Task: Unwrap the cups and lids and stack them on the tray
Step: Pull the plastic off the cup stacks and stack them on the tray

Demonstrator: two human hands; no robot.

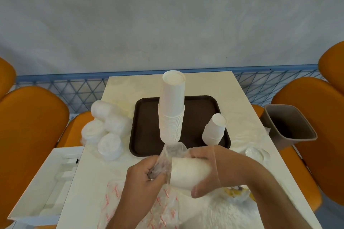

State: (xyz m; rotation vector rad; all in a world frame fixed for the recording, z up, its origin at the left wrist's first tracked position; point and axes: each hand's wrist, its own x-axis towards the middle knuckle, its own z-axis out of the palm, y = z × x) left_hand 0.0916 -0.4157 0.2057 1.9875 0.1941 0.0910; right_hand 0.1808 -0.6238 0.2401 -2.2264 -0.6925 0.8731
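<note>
A dark brown tray point(197, 115) lies on the cream table. On it stands a tall stack of white paper cups point(172, 109), upside down, and a short stack of white cups point(215, 130) at its right edge. My right hand point(214, 169), in a thin clear glove, grips a wrapped sleeve of white cups point(188, 173) lying sideways in front of the tray. My left hand point(145, 174) pinches the clear plastic wrap point(169, 156) bunched at the sleeve's left end.
Several wrapped bundles of white lids point(108, 128) lie left of the tray. Loose clear wrap point(257, 154) lies right of the tray, and printed plastic bags point(141, 208) near me. A grey bin point(288, 126) stands at right, a white box point(52, 182) at left. Orange chairs flank the table.
</note>
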